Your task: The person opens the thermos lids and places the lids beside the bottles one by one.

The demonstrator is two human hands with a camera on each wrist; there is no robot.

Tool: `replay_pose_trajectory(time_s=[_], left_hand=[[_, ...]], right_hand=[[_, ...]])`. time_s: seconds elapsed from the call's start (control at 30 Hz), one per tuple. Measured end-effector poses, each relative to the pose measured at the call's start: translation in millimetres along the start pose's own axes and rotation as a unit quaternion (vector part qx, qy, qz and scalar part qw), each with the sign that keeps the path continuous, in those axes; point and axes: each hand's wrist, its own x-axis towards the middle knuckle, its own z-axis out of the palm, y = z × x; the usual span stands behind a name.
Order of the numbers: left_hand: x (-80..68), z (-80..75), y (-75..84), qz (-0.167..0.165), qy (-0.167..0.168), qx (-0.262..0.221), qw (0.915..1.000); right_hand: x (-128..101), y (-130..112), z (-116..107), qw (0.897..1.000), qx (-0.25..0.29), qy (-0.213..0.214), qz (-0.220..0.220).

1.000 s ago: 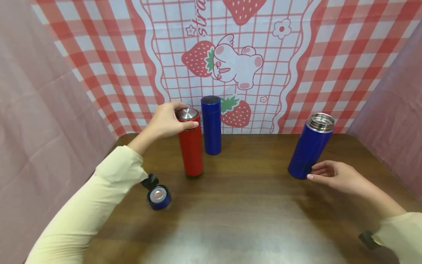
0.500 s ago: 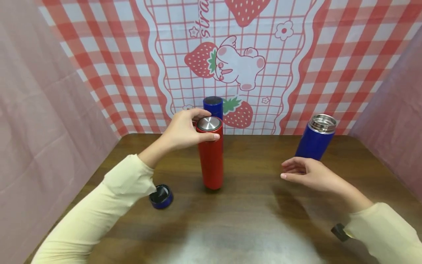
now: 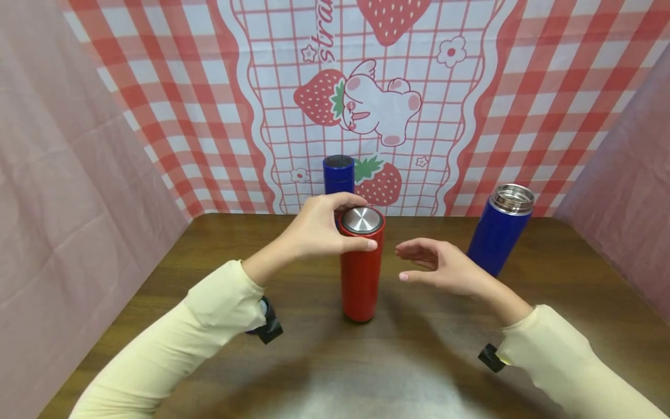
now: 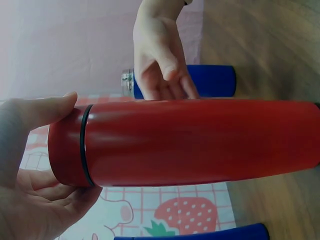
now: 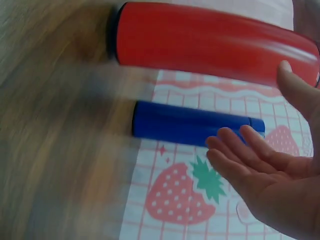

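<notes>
1. The left hand [image 3: 320, 228], at the centre of the head view, grips the red bottle [image 3: 361, 279] round its top, thumb in front.
2. The red bottle is roughly upright, just below centre.
3. The right hand [image 3: 447, 269], right of centre, is near it, thumb and fingers apart.
4. A steel-rimmed blue bottle [image 3: 497, 235] stands farther right; a capped blue bottle [image 3: 339, 173] is behind the red one.

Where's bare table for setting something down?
Bare wooden table: front, between the left sleeve and right sleeve; and behind the right hand, between red flask and open blue flask. Crowded: around the left hand and capped blue flask, and by the partly hidden lid.
</notes>
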Motion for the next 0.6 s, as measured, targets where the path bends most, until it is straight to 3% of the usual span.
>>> replay_pose_trajectory(time_s=[0.27,0.6], left_hand=[[0.5,5.8,1.8,0.047,-0.012,-0.021,0.9986],[4.4,13.8,3.2,0.104,-0.041,-0.042,0.9929]], right_hand=[[15.4,-6.4,20.4,0.995,0.093,-0.004,-0.036],[14.5,-3.8,32.7,0.987,0.145,-0.013,-0.064]])
